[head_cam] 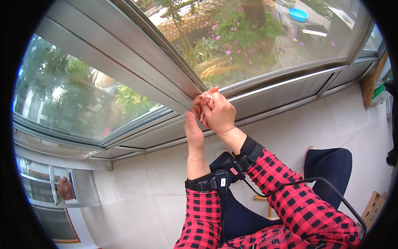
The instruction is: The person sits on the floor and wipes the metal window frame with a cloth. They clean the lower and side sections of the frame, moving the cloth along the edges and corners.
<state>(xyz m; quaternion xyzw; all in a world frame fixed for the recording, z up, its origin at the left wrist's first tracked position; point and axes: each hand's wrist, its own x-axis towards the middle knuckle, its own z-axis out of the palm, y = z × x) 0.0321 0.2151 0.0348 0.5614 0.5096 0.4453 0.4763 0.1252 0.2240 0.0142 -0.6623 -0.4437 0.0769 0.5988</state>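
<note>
My right hand (221, 114) is closed around a crumpled pink cloth (203, 104) at the corner where two runs of metal-framed windows meet. The cloth lies against the lower end of the wide metal corner post (133, 59). Just left of it, my left hand (194, 132) is held upright with straight fingers, its fingertips close to the cloth and the metal sill; I see nothing held in it. Behind my right hand is the bottom rail (279, 76) of a screened window (242, 43). A glass pane (84, 90) stands on the left.
Metal panels (289, 93) run below the windows down to the tiled floor (124, 186). A wooden board (374, 82) leans at the far right. A cardboard box (373, 208) stands at the lower right. A black cable (326, 179) runs along my right arm.
</note>
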